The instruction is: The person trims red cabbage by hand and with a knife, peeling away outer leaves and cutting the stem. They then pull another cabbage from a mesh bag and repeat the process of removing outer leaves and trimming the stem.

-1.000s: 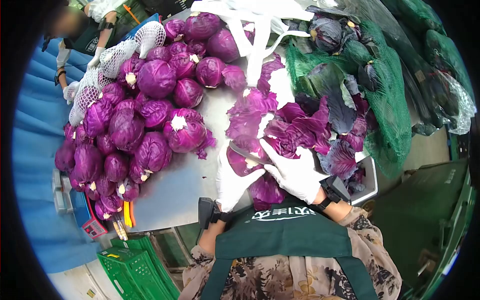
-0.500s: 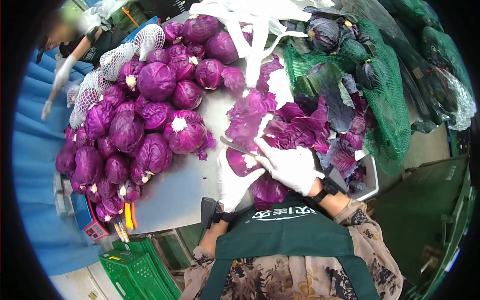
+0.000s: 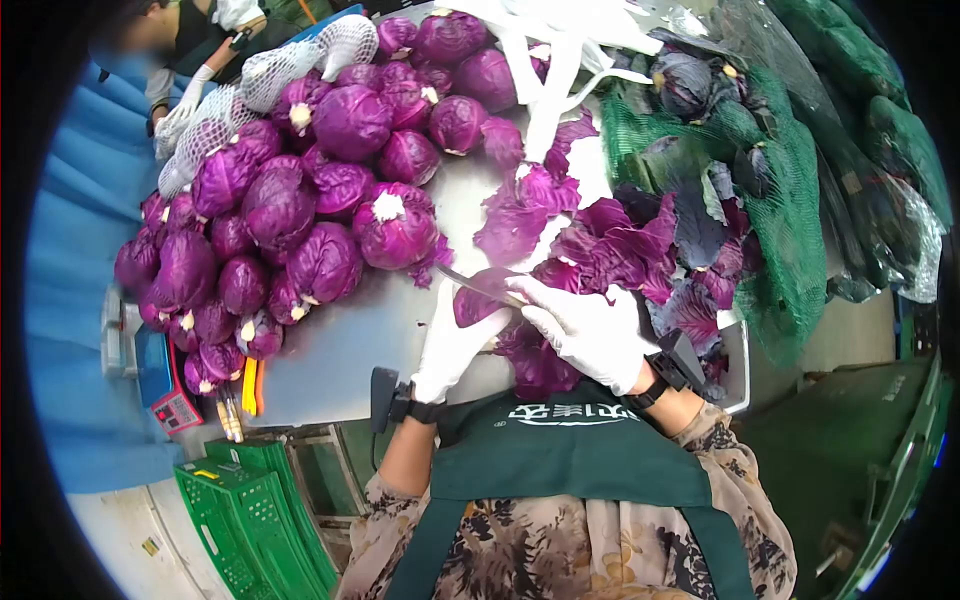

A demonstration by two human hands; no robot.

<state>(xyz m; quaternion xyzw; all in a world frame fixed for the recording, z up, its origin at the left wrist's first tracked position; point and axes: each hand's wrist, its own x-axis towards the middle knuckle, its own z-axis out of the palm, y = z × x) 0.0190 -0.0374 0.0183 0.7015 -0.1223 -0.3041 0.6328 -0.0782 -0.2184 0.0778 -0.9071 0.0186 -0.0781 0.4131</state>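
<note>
A red cabbage rests in my left hand, whose gloved fingers and thumb cup its side and lower edge. In my right hand, also white-gloved, is a knife. Its blade lies across the top of the cabbage, pointing up and left. The fingers hide most of the handle. Loose purple leaves lie just below the cabbage, and more torn leaves are heaped beyond my right hand.
Trimmed red cabbages are piled on the metal table at left, some in white foam nets. A green mesh bag and a white bin stand at right. Green crates sit below. Another person's gloved hand is at upper left.
The cabbage has turned in my left hand: its pale cut stem faced up before, and now a purple side shows. The view has shifted slightly. The other person's hand has moved to the foam nets.
</note>
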